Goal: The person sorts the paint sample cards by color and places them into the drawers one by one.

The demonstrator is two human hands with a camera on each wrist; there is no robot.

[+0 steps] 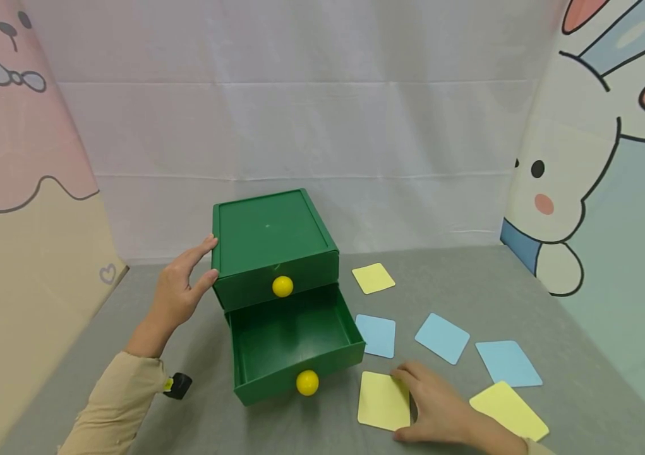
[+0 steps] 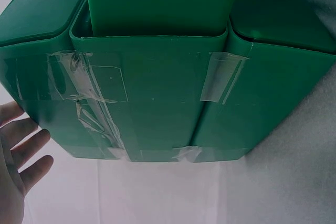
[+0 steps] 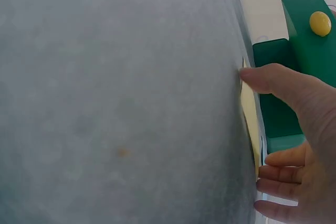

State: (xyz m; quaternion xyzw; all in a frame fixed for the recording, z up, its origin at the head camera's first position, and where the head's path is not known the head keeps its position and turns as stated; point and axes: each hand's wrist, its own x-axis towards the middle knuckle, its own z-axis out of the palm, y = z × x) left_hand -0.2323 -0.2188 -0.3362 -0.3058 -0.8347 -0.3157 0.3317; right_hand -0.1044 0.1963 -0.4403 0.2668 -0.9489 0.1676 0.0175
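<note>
Fingers (image 1: pixel 196 256) of the left hand (image 1: pixel 177 294) are resting spread against the left side of a green drawer unit (image 1: pixel 271 230), whose lower drawer (image 1: pixel 268 387) is standing pulled out. Near it, a yellow card (image 1: pixel 380 401) is lying on the worktop (image 1: pixel 328 433); the right hand (image 1: pixel 438 404) is straddling its right side, thumb and fingertips well apart. Farther right, another yellow card (image 1: pixel 510 412) is lying.

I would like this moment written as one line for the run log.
left hand: against cabinet side | right hand: pinching yellow card by edges | drawer: pulled out | blue cards: three on table
</note>
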